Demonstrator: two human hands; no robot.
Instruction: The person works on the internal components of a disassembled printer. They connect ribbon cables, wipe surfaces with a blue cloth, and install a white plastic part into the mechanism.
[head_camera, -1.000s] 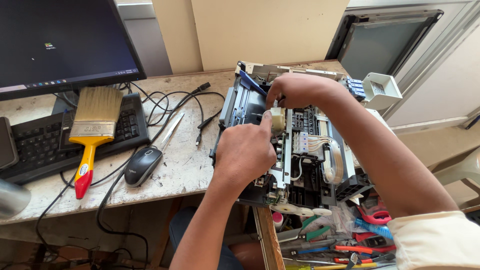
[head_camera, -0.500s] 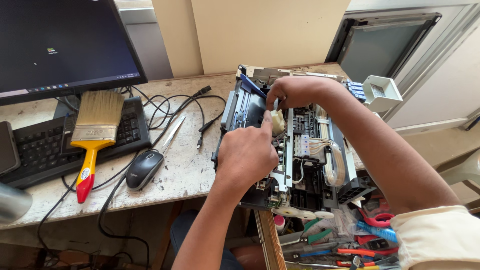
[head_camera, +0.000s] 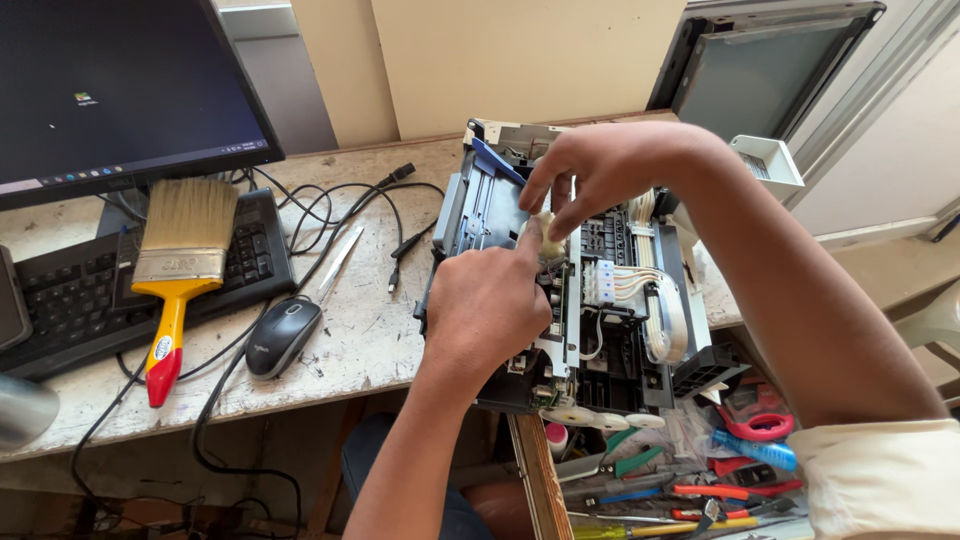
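Observation:
An opened printer mechanism (head_camera: 620, 330) with black frame, white tubes and a blue part lies on the worn table (head_camera: 380, 330). My left hand (head_camera: 490, 300) rests on its left side, index finger pointing up against a small pale part (head_camera: 547, 235) near the top middle. My right hand (head_camera: 600, 170) reaches in from the right and pinches that same pale part between thumb and fingers. What lies under the hands is hidden.
A wide paintbrush (head_camera: 180, 260) with yellow and red handle lies on a black keyboard (head_camera: 60, 295). A black mouse (head_camera: 282, 335), cables and a monitor (head_camera: 120, 90) sit left. Several hand tools (head_camera: 700, 480) fill a drawer at lower right. A scanner lid (head_camera: 770, 70) leans behind.
My hands stay on the pale part; the right hand's fingers have shifted slightly over it. The view has drifted a little, nothing else moved.

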